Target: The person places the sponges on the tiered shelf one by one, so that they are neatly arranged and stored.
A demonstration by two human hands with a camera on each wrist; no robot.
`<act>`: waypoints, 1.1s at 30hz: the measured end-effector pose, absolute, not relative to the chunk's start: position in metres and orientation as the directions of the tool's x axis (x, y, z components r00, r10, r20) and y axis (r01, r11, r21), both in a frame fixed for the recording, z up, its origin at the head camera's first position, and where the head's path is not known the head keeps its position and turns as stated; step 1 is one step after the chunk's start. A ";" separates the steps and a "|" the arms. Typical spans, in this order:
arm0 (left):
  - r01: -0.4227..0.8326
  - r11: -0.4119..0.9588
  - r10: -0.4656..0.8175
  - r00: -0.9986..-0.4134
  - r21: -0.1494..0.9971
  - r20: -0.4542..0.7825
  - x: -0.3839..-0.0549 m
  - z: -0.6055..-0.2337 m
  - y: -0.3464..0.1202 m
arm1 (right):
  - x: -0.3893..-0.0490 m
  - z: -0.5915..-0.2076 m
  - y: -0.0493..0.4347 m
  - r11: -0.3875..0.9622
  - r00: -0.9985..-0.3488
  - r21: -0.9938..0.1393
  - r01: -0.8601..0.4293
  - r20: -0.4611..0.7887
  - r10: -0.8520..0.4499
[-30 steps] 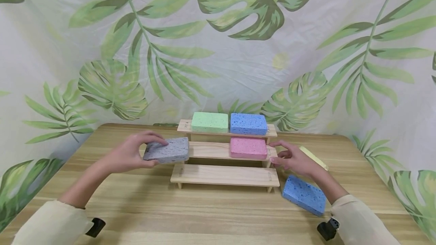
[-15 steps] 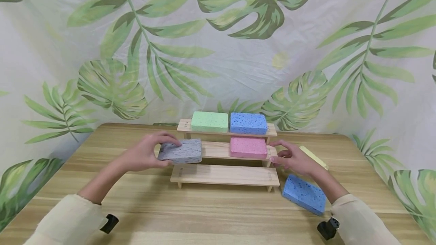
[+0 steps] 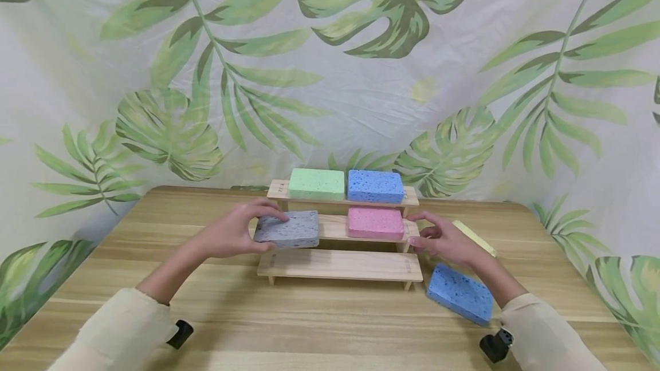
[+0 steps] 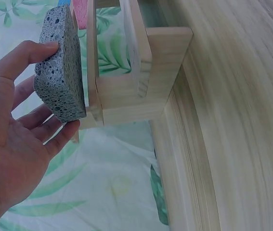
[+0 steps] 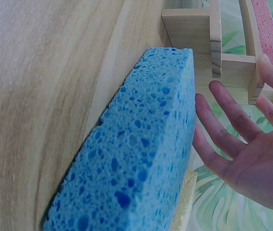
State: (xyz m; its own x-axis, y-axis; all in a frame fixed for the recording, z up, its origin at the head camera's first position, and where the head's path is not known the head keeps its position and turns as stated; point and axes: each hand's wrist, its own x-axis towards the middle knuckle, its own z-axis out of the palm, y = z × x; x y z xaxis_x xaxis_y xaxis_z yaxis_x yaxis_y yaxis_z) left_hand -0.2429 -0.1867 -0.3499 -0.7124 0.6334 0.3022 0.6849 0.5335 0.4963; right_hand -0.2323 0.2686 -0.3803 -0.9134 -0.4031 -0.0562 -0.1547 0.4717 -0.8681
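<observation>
My left hand (image 3: 238, 230) grips a grey pitted sponge (image 3: 289, 229), thumb along the near side and fingers over the top and far side. In the head view the sponge overlaps the left part of the middle tier of a wooden three-tier shelf (image 3: 340, 265); in the left wrist view the sponge (image 4: 61, 67) is right at the tier's board. At the other end, my right hand (image 3: 444, 240) holds the middle tier's end between thumb and index finger, other fingers loosely spread. A pink sponge (image 3: 376, 223) lies on that tier beside it.
On the top tier sit a green sponge (image 3: 317, 184) and a blue sponge (image 3: 376, 186). Another blue sponge (image 3: 460, 293) lies on the table by the right forearm, with a yellow sponge (image 3: 474, 238) behind the right hand. A leaf-patterned cloth (image 3: 330, 90) hangs behind the table.
My left hand has carried the grey sponge rightward, from beside the shelf's left end to over the left of the middle tier. The right hand has stayed in place.
</observation>
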 end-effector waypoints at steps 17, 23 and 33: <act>0.709 0.504 0.647 -0.689 0.493 0.327 -0.248 -0.357 -0.157 | -0.234 -0.382 0.271 0.467 -0.907 -0.867 -0.172 -0.045 -0.418; 0.710 0.510 0.642 -0.690 0.486 0.335 -0.247 -0.357 -0.150 | -0.233 -0.381 0.270 0.470 -0.910 -0.868 -0.163 -0.051 -0.411; 0.701 0.531 0.623 -0.704 0.476 0.341 -0.247 -0.361 -0.148 | -0.232 -0.381 0.269 0.474 -0.914 -0.865 -0.162 -0.049 -0.402</act>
State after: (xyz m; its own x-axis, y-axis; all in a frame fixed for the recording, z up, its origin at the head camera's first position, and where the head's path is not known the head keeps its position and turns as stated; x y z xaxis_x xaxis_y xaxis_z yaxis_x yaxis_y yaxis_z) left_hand -0.2470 -0.1476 -0.3608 -0.7042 0.6226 0.3412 0.7006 0.5314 0.4762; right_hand -0.2325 0.2688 -0.3810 -0.9143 -0.4020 -0.0486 -0.1624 0.4740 -0.8654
